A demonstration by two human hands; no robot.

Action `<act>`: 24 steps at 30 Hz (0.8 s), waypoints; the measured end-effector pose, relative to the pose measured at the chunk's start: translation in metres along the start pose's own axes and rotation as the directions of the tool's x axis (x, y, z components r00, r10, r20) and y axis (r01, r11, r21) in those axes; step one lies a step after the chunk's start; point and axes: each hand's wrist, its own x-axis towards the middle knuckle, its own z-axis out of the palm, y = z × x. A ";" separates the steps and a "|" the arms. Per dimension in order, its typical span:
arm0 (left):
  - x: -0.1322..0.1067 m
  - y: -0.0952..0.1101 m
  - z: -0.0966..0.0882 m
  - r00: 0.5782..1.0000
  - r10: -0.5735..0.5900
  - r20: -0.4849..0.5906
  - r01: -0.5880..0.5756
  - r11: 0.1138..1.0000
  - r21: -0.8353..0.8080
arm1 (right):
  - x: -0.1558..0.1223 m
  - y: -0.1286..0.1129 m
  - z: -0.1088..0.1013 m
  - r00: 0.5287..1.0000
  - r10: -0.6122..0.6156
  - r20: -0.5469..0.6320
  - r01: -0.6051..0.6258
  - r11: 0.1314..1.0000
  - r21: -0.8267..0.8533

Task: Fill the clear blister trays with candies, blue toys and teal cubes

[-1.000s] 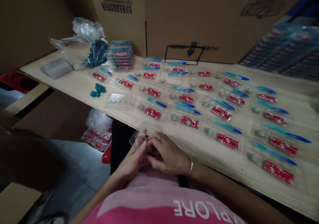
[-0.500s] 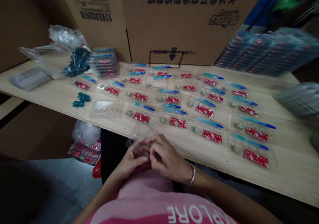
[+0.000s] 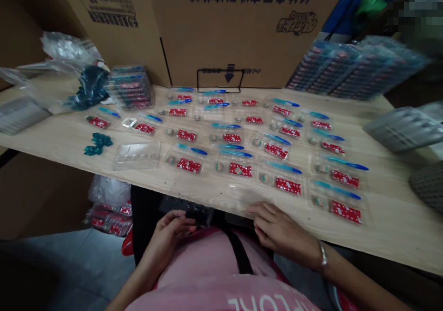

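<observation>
My left hand (image 3: 173,232) is below the table's front edge, its fingers closed on the side of a clear plastic tray (image 3: 187,207) that shows dark against my lap. My right hand (image 3: 282,230) is at the table edge, pinching another clear plastic tray (image 3: 238,200), which is faint and partly over the tabletop. Beyond my hands, several clear trays lie in rows, most with a blue pen (image 3: 289,167), a red patterned packet (image 3: 288,186) and a small striped block (image 3: 265,177). An unfilled clear tray (image 3: 136,156) lies to the left.
Teal pieces (image 3: 98,143) lie near the left front edge, with a larger teal heap (image 3: 90,87) behind. Stacked filled trays (image 3: 129,89) stand at back left, more stacks (image 3: 346,71) at back right. A cardboard box (image 3: 235,34) closes off the back. Nested trays (image 3: 404,126) sit right.
My hands were together over clear plastic; now they are apart, the right one further right, with a clear tray at each. The view has shifted slightly.
</observation>
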 end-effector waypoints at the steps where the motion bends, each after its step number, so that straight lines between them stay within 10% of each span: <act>1: 0.000 0.000 0.001 1.000 -0.020 0.017 0.020 1.000 0.001 | -0.005 0.006 0.006 1.000 -0.015 0.018 0.016 0.998 -0.060; 11: 0.011 -0.002 0.015 0.983 -0.115 0.141 0.087 0.978 0.192 | -0.001 0.011 0.007 0.999 0.033 0.012 -0.032 0.999 -0.026; 17: 0.007 0.011 -0.017 0.965 -0.048 0.258 -0.052 0.928 0.368 | 0.015 0.011 0.007 0.999 -0.046 -0.011 0.047 0.999 0.019; 20: 0.015 0.038 -0.048 0.981 0.181 0.066 -0.193 0.915 0.355 | 0.056 0.008 0.003 0.991 -0.135 -0.020 0.135 0.991 0.025; 24: 0.039 0.076 -0.080 0.898 0.310 -0.313 -0.315 0.948 0.035 | 0.164 -0.028 0.016 0.955 -0.295 -0.030 0.294 0.955 -0.040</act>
